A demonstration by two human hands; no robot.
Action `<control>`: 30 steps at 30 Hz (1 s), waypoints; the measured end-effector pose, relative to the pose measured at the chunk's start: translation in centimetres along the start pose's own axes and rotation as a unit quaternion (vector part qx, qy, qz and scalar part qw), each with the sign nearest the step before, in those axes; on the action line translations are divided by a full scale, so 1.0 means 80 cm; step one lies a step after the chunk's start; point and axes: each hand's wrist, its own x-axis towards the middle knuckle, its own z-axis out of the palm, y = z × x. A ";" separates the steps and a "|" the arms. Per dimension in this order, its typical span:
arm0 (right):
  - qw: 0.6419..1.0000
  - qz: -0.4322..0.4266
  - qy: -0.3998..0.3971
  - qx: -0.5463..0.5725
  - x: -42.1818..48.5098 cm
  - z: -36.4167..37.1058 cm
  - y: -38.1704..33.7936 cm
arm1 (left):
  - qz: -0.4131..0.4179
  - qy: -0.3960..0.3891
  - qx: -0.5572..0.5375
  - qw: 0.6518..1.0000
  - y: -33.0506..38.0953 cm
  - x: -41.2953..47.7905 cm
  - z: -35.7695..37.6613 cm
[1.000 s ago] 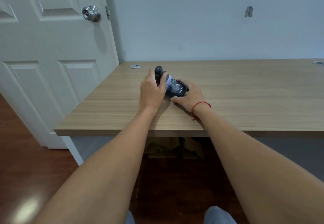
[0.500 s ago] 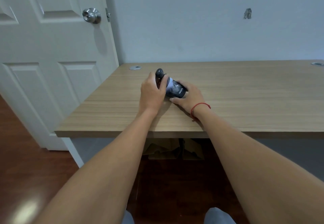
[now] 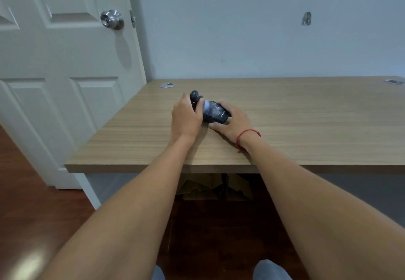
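Desktop [image 3: 306, 115], dark gadget [image 3: 215, 113] between left fingers [image 3: 199, 107] and right fingers [image 3: 228, 107]

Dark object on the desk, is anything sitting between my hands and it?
Nothing visible does. The left hand grips the dark object at its knobbed far end, and the right hand holds its lettered body. Both touch it directly where it lies on the desk.
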 end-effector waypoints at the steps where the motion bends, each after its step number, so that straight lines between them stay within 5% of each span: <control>1: 1.000 -0.004 -0.001 -0.004 -0.001 0.000 0.000 | -0.015 -0.001 0.028 0.999 -0.003 0.001 0.000; 11: 1.000 0.007 -0.001 0.012 0.003 0.007 0.005 | 0.065 -0.006 -0.041 0.997 0.013 -0.007 -0.002; 17: 1.000 -0.014 -0.002 0.007 0.002 0.002 0.002 | -0.041 -0.019 0.071 0.996 -0.002 0.001 0.001; 25: 0.999 0.012 -0.003 0.036 0.005 0.007 0.009 | 0.075 0.004 -0.051 0.996 0.014 -0.008 -0.003; 30: 0.999 0.040 -0.004 -0.003 0.007 0.009 0.012 | 0.037 -0.003 -0.003 0.999 0.006 -0.007 0.003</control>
